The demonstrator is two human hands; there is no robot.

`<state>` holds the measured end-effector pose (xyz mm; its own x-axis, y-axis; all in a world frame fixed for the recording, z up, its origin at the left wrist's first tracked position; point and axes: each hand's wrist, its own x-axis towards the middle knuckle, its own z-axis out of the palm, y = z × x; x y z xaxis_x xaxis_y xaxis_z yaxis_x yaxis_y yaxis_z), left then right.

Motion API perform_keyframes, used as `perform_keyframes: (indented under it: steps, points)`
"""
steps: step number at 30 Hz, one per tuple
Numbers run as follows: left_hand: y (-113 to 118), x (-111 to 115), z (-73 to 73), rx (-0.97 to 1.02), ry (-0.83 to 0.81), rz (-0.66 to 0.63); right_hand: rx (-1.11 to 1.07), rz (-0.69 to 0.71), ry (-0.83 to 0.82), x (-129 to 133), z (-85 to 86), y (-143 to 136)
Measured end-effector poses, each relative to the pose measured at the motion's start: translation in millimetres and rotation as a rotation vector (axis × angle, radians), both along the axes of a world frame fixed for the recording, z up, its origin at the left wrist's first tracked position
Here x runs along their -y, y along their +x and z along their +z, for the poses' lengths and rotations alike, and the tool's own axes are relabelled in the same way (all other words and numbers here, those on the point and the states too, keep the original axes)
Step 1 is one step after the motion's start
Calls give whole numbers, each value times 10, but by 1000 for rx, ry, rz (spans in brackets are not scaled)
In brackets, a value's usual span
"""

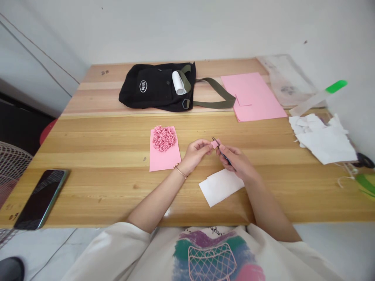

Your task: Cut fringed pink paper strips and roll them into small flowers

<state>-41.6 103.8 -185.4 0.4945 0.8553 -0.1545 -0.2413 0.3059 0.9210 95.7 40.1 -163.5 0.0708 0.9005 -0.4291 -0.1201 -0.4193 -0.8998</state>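
Note:
My left hand (197, 153) pinches a small piece of pink paper (215, 143) over the middle of the wooden table. Dark-handled scissors (224, 155) are in my right hand (237, 160), and their blades lie at the pink piece, pointing up and left. Left of my hands, a cluster of small pink curled paper flowers (164, 138) rests on a pink sheet (165, 162). Beneath my right hand and wrist is a white folded paper (221, 187), partly covered by the wrist.
At the back lie a black bag (155, 88) with a white roll on it and large pink sheets (260, 97). White paper scraps (325, 138) and a green-tipped strip (319, 97) are at right. A phone (43, 199) lies at the left edge.

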Motion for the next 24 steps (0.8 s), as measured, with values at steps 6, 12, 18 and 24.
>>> perform_keyframes:
  steps: [6, 12, 18, 24]
  points:
    - [2, 1, -6, -1, 1, 4, 9, -3, -8, 13, 16, -9]
    - [-7, 3, 12, -14, 8, -2, 18, -16, -11, 12, 38, -21]
    - [-7, 10, 26, -18, 12, -7, 13, -14, -9, 2, 21, -12]
    - [-6, 13, 27, -20, 7, -6, 6, -14, -17, 4, 5, -8]
